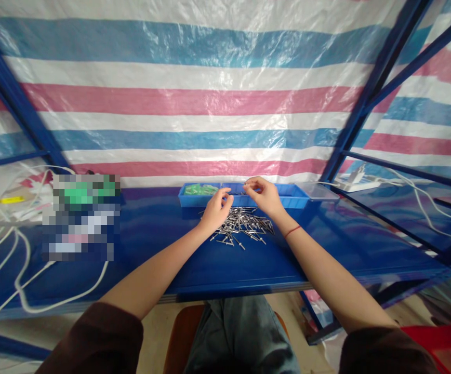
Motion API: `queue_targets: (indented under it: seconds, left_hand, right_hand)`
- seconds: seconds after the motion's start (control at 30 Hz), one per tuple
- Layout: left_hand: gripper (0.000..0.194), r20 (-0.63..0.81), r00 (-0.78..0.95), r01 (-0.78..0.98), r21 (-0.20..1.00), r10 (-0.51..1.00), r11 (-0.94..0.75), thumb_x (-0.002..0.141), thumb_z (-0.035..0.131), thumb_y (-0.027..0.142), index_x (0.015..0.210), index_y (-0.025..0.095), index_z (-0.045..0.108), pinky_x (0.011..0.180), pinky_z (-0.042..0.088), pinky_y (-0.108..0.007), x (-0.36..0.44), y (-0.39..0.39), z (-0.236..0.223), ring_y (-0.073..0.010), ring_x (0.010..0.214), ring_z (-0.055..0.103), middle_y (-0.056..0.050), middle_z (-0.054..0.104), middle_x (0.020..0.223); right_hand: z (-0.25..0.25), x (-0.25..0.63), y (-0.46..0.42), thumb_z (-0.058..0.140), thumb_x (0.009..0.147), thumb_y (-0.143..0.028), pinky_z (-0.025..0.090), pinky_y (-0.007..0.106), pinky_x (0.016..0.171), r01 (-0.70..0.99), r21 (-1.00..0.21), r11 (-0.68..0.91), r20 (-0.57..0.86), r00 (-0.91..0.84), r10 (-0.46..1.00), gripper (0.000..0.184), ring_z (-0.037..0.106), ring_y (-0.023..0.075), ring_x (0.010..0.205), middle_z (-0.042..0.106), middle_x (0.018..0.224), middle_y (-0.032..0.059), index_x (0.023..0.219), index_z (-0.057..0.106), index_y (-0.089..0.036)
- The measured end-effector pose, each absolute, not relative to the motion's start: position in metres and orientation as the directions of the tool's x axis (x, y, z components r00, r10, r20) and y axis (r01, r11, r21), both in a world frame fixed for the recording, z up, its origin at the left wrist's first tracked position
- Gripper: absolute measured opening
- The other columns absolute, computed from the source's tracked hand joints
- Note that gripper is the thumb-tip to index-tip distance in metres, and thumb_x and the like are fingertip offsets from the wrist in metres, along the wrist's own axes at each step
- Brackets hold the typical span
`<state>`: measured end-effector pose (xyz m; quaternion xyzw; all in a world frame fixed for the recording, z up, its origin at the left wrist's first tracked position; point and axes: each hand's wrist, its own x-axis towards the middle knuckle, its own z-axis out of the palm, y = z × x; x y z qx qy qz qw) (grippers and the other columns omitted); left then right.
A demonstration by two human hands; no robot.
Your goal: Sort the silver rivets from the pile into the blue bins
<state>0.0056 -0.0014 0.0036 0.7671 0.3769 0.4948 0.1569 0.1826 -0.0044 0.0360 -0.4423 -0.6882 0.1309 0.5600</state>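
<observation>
A loose pile of silver blind rivets [244, 224] lies on the blue tabletop, just in front of a long blue divided tray [293, 201]. My left hand [216, 209] is over the pile's left side near the tray's front wall. Its fingers are loosely bent, with a gap between thumb and index finger and nothing visible in it. Over the middle of the tray, my right hand [263, 194] has thumb and fingertips pinched together; whatever they hold is too small to make out. Green pieces [200, 189] fill the tray's left compartment.
A clear plastic lid [319, 190] lies at the tray's right end. White cables [25, 280] loop over the table's left side, beside a pixelated patch. A power strip [356, 182] sits at right. Blue frame posts and a striped sheet [210, 98] stand behind.
</observation>
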Motion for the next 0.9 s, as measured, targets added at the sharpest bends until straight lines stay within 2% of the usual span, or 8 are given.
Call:
queue_targets:
  seconds: [0.07,0.13,0.27,0.43,0.57,0.7,0.77,0.9]
  left_hand:
    - [0.024,0.631,0.302,0.468,0.556,0.715,-0.687,0.09,0.048,0.023,0.112,0.016,0.057,0.078,0.051,-0.03,0.003,0.001,0.002,-0.0157,0.079,0.062,-0.007,0.066,0.096]
    - [0.021,0.6,0.416,0.521,0.459,0.683,-0.72,0.089,0.047,0.02,0.105,0.017,0.061,0.081,0.05,-0.032,-0.001,0.002,0.001,-0.0174,0.084,0.062,-0.007,0.066,0.096]
    - [0.028,0.515,0.565,0.623,0.245,0.644,-0.743,0.09,0.042,0.016,0.109,0.019,0.063,0.088,0.047,-0.035,-0.009,0.003,0.001,-0.0203,0.095,0.061,-0.008,0.065,0.102]
    - [0.024,0.489,0.649,0.6,0.14,0.582,-0.787,0.091,0.049,0.025,0.107,0.027,0.067,0.087,0.043,-0.035,-0.008,0.005,0.004,-0.0208,0.096,0.058,-0.005,0.064,0.105]
    - [0.021,0.465,0.663,0.615,0.11,0.587,-0.781,0.09,0.052,0.028,0.089,0.026,0.073,0.082,0.042,-0.035,-0.001,0.007,0.007,-0.0218,0.09,0.058,-0.005,0.065,0.094]
    - [0.026,0.396,0.666,0.676,0.036,0.632,-0.736,0.089,0.048,0.025,0.081,0.024,0.073,0.079,0.044,-0.035,0.005,0.006,0.012,-0.0225,0.088,0.058,-0.006,0.064,0.09]
    - [0.024,0.38,0.648,0.694,0.062,0.66,-0.717,0.088,0.049,0.025,0.081,0.023,0.073,0.077,0.045,-0.034,0.007,0.006,0.014,-0.0228,0.088,0.058,-0.007,0.064,0.091]
    - [0.017,0.303,0.575,0.737,0.21,0.76,-0.642,0.081,0.056,0.023,0.08,0.025,0.073,0.077,0.046,-0.036,0.01,0.007,0.016,-0.0241,0.09,0.059,-0.006,0.065,0.094]
  right_hand:
    - [0.034,0.19,0.005,0.059,0.079,-0.029,0.049,0.033,0.07,0.61,-0.574,0.546,0.699,0.017,0.715,0.017,0.063,0.0191,0.075,0.07,0.083,0.007,0.09,0.064,-0.017]
    - [0.032,0.197,0.011,0.058,0.079,-0.023,0.048,0.037,0.078,0.736,-0.455,0.501,0.684,-0.072,0.726,0.02,0.064,0.0221,0.081,0.071,0.09,0.0089,0.097,0.066,-0.018]
    - [0.032,0.202,0.007,0.053,0.081,-0.017,0.044,0.039,0.085,0.834,-0.271,0.482,0.653,-0.209,0.728,0.03,0.062,0.025,0.088,0.071,0.097,0.0106,0.108,0.066,-0.017]
    - [0.037,0.194,-0.008,0.049,0.084,-0.022,0.045,0.032,0.071,0.783,-0.337,0.524,0.596,-0.253,0.762,0.026,0.06,0.019,0.069,0.071,0.083,0.0074,0.098,0.07,-0.016]
    - [0.037,0.187,-0.011,0.048,0.084,-0.023,0.043,0.029,0.065,0.75,-0.351,0.561,0.536,-0.33,0.777,0.025,0.06,0.0169,0.065,0.072,0.082,0.0063,0.092,0.071,-0.016]
    - [0.035,0.186,-0.011,0.049,0.083,-0.023,0.042,0.028,0.064,0.745,-0.354,0.566,0.523,-0.344,0.78,0.024,0.059,0.0155,0.063,0.072,0.082,0.0055,0.09,0.071,-0.016]
    - [0.035,0.186,-0.012,0.049,0.083,-0.024,0.041,0.028,0.063,0.742,-0.356,0.568,0.519,-0.348,0.781,0.024,0.058,0.0147,0.061,0.071,0.08,0.0051,0.089,0.071,-0.016]
    - [0.035,0.185,-0.013,0.049,0.083,-0.024,0.041,0.028,0.062,0.738,-0.36,0.571,0.503,-0.362,0.785,0.024,0.057,0.0144,0.06,0.07,0.075,0.0045,0.089,0.071,-0.017]
